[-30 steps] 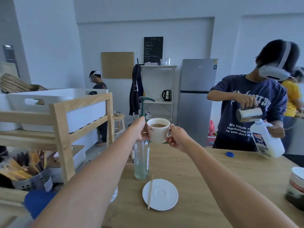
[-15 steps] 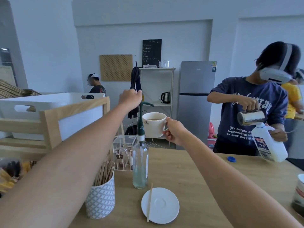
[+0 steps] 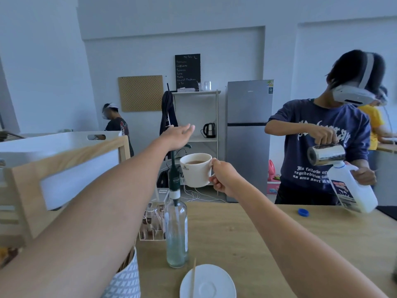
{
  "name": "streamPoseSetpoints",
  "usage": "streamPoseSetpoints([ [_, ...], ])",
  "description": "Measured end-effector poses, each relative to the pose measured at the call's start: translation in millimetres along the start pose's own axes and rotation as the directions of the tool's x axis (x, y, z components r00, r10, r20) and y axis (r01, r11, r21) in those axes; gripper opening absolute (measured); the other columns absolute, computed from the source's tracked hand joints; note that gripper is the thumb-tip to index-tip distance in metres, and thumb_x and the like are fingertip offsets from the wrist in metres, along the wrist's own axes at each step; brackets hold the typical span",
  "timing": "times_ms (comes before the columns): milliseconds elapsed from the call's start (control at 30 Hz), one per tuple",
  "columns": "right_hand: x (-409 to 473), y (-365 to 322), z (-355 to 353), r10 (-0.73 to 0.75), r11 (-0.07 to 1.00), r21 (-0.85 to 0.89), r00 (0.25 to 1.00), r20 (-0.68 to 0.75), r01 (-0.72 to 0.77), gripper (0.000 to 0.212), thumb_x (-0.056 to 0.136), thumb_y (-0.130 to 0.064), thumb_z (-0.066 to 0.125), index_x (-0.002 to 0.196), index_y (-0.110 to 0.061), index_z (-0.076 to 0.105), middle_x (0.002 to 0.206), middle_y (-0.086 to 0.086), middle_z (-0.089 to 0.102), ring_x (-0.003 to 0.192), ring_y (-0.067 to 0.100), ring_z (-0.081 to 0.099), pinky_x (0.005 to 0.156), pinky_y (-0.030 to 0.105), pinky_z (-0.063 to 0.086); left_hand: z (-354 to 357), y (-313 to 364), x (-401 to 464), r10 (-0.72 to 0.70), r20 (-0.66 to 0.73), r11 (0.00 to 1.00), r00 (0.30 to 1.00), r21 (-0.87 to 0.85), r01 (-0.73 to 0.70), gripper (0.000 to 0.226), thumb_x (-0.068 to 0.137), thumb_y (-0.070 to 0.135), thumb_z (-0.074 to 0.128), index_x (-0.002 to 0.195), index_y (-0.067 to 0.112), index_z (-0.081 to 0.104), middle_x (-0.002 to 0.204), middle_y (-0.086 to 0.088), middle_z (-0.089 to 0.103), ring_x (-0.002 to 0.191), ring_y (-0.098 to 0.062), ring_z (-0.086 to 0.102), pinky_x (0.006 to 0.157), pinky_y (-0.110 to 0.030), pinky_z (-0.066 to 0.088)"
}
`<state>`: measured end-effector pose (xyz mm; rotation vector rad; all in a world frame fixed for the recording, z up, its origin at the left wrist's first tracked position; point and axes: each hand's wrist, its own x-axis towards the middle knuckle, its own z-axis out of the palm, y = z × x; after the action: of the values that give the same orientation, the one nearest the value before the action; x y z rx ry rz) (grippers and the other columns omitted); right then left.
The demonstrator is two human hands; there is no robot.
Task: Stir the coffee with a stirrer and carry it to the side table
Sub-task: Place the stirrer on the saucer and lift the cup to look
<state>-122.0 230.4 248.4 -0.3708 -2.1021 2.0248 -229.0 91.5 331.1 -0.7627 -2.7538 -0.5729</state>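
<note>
Left hand: the left hand (image 3: 179, 134) has let go of the cup and is now raised above it, fingers spread, holding nothing.
Right hand: the right hand (image 3: 223, 176) pinches the handle alone.
Cup: the cup (image 3: 196, 169) with coffee is in the air beyond the table (image 3: 247, 239).
Stirrer: the stirrer (image 3: 192, 278) lies on the saucer (image 3: 217, 282), so I judge the stirring finished and the carrying begun.
Writing: the blackboard (image 3: 187, 70) lists "Cappuccino", "Latte", "Mocha"; other labels are too blurred.
</note>
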Motion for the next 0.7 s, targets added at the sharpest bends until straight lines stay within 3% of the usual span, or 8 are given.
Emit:
streamPoseSetpoints([
  [133,7,1,0,0.002,1.0,0.006,1.0,-0.005,-0.002,0.037,0.097,-0.034,0.032,0.12,-0.013,0.052,0.062,0.006,0.046,0.046,0.01,0.035,0.032,0.013,0.031,8,4,6,-0.079,-0.009,0.979,0.997,0.189,0.079,0.069,0.096,0.056,0.0,0.148,0.024,0.034,0.158,-0.006,0.027,0.148,-0.027,0.01,0.117,-0.052,0.009],
  [233,10,0,1,0.005,1.0,0.023,1.0,0.003,-0.005,0.04,0.097,-0.034,0.033,0.124,-0.01,0.052,0.061,0.006,0.045,0.046,0.011,0.034,0.031,0.012,0.032,11,1,8,-0.158,0.052,0.975,0.986,0.169,0.147,0.07,0.096,0.055,-0.001,0.149,0.023,0.033,0.157,-0.01,0.028,0.145,-0.031,0.022,0.115,-0.046,0.018],
  [433,9,0,6,0.011,1.0,0.026,1.0,0.026,-0.011,0.041,0.097,-0.034,0.033,0.125,-0.01,0.051,0.06,0.006,0.044,0.045,0.011,0.033,0.031,0.013,0.031,14,-1,8,-0.157,0.077,0.982,0.985,0.118,0.147,0.058,0.099,0.049,0.0,0.145,0.04,0.034,0.158,-0.005,0.026,0.145,-0.029,0.022,0.117,-0.047,0.015],
  [700,12,14,9,0.037,0.999,0.024,0.999,0.027,-0.038,0.04,0.097,-0.035,0.034,0.125,-0.013,0.053,0.057,0.005,0.045,0.039,0.009,0.033,0.031,0.013,0.031,35,-9,0,-0.169,0.088,0.985,0.982,0.056,0.165,0.056,0.1,0.047,0.002,0.145,0.04,0.035,0.158,-0.005,0.027,0.144,-0.029,0.023,0.117,-0.043,0.014],
])
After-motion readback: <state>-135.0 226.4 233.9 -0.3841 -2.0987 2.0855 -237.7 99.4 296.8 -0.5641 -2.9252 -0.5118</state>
